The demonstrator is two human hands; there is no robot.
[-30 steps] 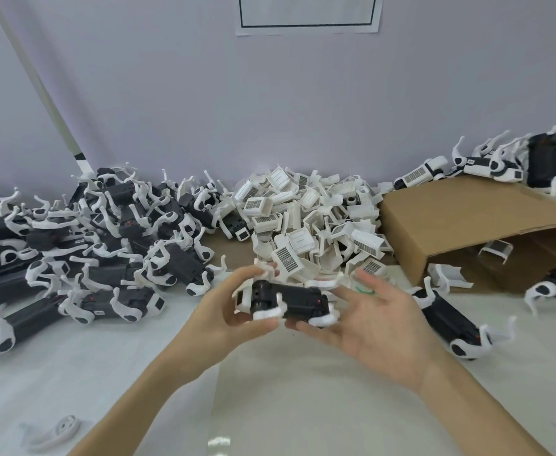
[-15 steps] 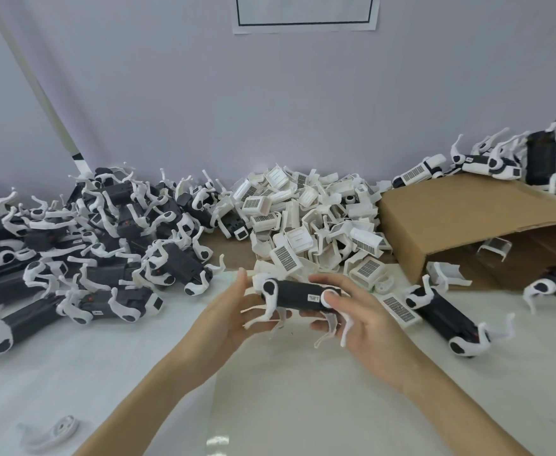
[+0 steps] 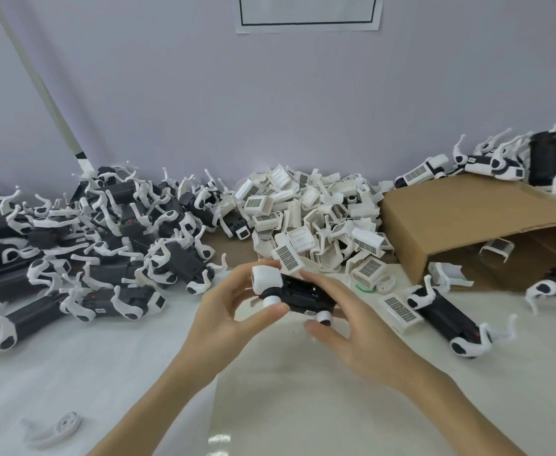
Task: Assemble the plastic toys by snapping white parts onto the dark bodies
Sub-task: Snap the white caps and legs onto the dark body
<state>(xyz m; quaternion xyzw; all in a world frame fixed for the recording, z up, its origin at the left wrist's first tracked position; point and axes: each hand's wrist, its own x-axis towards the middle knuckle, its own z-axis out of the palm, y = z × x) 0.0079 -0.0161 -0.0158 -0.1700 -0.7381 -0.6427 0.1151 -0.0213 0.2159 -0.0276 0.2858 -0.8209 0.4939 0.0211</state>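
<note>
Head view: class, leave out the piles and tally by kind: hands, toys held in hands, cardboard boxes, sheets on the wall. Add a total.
Hands: 2, left hand and right hand
held toy: 1
cardboard box: 1
sheet on the wall: 1
Total: 5

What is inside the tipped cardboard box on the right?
Inside the cardboard box, one clear plastic part lies near the opening. The deeper interior is dark and covered by the box's top panel, so anything further in cannot be seen.
</note>
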